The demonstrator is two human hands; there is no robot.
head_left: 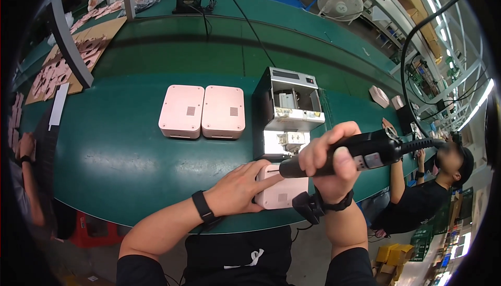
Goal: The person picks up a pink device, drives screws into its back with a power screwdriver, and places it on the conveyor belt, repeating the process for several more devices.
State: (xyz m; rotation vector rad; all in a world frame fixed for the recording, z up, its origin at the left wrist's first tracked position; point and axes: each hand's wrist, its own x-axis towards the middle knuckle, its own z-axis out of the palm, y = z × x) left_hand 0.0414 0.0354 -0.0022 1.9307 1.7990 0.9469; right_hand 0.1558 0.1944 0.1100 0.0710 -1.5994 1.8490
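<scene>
A black corded electric screwdriver (373,152) is gripped in my right hand (334,155), held nearly level and pointing left. Its thin bit reaches the upper left corner of a pale pink plastic box (269,197) at the table's near edge. Whether a screw sits under the bit is too small to tell. My left hand (237,189) holds that box from its left side, one finger lying across the top near the bit. Farther off, two more pink boxes (181,108) (223,109) with slotted grilles and corner holes lie side by side.
Just beyond the held box stands a grey and black screw feeder (289,108). Pink parts lie on cardboard (96,61) at the far left. A red stool (94,231) is below the green table (130,171). Co-workers sit left, right and far left.
</scene>
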